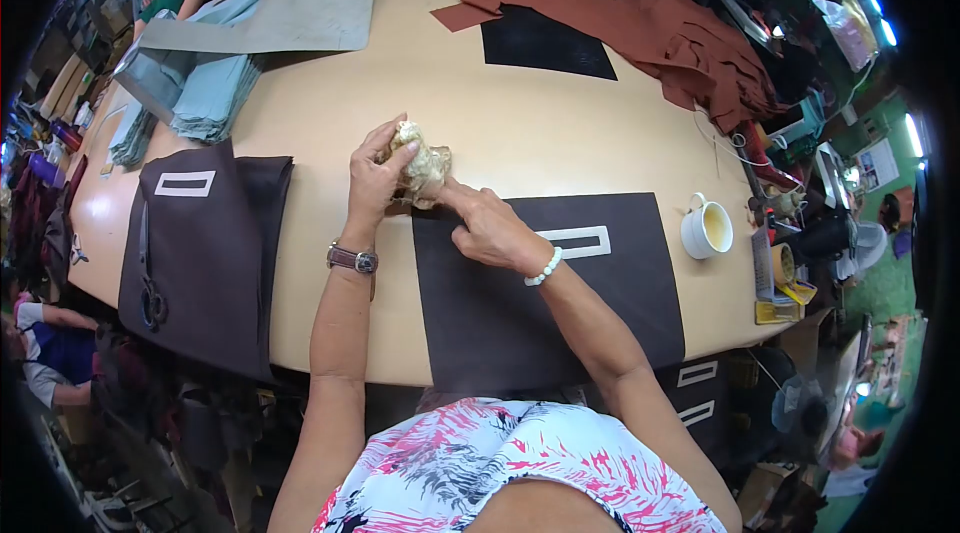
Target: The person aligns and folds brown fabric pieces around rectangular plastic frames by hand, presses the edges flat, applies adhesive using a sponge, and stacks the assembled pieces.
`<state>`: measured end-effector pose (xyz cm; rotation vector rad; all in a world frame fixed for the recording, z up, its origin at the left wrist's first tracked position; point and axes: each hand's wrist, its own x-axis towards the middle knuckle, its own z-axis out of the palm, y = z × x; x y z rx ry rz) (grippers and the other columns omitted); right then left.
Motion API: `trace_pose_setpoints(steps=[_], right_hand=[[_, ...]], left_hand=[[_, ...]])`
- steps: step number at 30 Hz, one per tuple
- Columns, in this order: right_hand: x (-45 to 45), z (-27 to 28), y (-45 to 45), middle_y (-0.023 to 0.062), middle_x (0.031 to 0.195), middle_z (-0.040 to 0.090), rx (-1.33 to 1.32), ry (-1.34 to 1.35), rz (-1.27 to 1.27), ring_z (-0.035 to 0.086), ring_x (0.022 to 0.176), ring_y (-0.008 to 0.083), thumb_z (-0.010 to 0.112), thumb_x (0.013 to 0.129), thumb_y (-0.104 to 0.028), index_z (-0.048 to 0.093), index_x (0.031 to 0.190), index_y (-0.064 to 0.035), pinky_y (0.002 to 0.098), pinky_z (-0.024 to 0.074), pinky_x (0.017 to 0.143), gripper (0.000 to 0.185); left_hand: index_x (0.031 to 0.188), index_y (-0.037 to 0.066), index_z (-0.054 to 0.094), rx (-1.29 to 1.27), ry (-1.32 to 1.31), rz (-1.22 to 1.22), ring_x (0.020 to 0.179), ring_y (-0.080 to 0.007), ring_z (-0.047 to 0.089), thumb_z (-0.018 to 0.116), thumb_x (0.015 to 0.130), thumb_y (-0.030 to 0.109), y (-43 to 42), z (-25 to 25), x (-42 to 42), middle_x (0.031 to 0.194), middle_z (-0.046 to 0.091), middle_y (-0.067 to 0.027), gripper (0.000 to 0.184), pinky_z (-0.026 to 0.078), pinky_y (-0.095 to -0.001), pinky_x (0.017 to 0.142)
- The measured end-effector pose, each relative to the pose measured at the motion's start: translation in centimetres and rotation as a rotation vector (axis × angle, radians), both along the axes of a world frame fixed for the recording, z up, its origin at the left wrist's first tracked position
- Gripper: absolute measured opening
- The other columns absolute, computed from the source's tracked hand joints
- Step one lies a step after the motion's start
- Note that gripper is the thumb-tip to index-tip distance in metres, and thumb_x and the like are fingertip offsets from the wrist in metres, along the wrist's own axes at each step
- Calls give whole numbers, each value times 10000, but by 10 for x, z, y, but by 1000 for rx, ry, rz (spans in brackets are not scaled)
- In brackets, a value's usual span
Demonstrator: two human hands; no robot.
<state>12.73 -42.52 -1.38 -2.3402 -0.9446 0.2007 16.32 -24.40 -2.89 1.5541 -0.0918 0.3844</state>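
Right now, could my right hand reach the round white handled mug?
Probably yes: between your right hand and the mug, the dark brown sheet with its white rectangular frame lies flat, blocking nothing, though that hand touches the crumpled cream wad.

The lump point(428, 169) at centre was mottled cream and tan; the lower-centre panel point(545, 328) dark brown, the upper-right sheets point(640, 28) rust-red, the mug point(692, 236) at right white.
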Motion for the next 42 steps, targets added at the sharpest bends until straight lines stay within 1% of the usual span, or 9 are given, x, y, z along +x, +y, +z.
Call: trace_pose_setpoints(steps=[5, 9, 13, 14, 17, 20, 24, 36, 42], right_hand=[[-8, -4, 6, 315, 1271, 354, 45, -3, 4, 537, 956, 422, 514, 664, -42, 457, 1280, -190, 460, 421, 875, 636], [-3, 14, 2, 234, 1238, 451, -65, 101, -26, 524, 1023, 406, 508, 655, -23, 437, 1275, -127, 440, 427, 908, 632], [13, 30, -10, 227, 1251, 494, 208, 359, -137, 586, 985, 296, 490, 714, -29, 243, 1406, -87, 367, 442, 885, 737], [12, 44, -10, 216, 1309, 452, 296, 516, -264, 552, 1062, 276, 545, 763, -69, 183, 1432, -90, 346, 408, 910, 761], [26, 30, 11, 282, 1341, 363, 636, 27, -266, 395, 1237, 360, 556, 828, -260, 228, 1412, -71, 349, 314, 1021, 695], [46, 16, 52, 287, 1382, 288, 744, 73, -199, 309, 1274, 404, 503, 863, -434, 244, 1410, -85, 434, 245, 1050, 699], [36, -14, 84, 247, 1425, 212, 350, -245, -344, 194, 1297, 466, 432, 863, -542, 246, 1415, -138, 632, 140, 1003, 709], [5, -26, 52, 209, 1469, 112, 202, -74, -316, 139, 1324, 453, 447, 813, -627, 174, 1438, -217, 652, 99, 1010, 796], [-17, -36, 38, 200, 1472, 102, 49, -127, -270, 167, 1317, 438, 437, 824, -616, 259, 1414, -207, 642, 111, 1015, 739]], left_hand=[[1168, -1, 572, 28, -7, -99, 1072, -180, 526, 666, 760, 57, 5, -1, 1, 1182, 546, -114, 423, 409, -287, 932], [1174, -14, 564, 3, 21, -164, 1081, -176, 519, 664, 753, 43, 10, 1, -1, 1193, 537, -108, 436, 402, -290, 942], [1195, -8, 548, -133, 82, -190, 1051, -164, 540, 659, 771, 53, 16, 3, -3, 1196, 543, -94, 443, 426, -284, 921], [1202, -6, 542, -178, 109, -188, 1040, -159, 546, 659, 779, 62, 16, 3, -4, 1195, 545, -91, 444, 434, -280, 911], [1217, -2, 529, -229, 148, -109, 1017, -143, 556, 647, 810, 89, 16, 4, -4, 1192, 551, -84, 433, 453, -267, 883], [1226, 0, 521, -254, 122, -56, 1015, -135, 555, 618, 842, 101, 13, 0, -2, 1181, 558, -80, 409, 454, -259, 879], [1226, -12, 516, -406, 91, -110, 1046, -136, 534, 580, 869, 92, 16, -14, 6, 1197, 543, -93, 378, 438, -258, 898], [1193, -41, 533, -70, -30, 0, 1069, -156, 523, 610, 854, 121, 6, -11, 2, 1185, 547, -111, 385, 420, -261, 902], [1190, -27, 544, -189, 64, -4, 1028, -142, 537, 608, 855, 117, 9, -15, 4, 1156, 556, -78, 371, 425, -251, 885]])
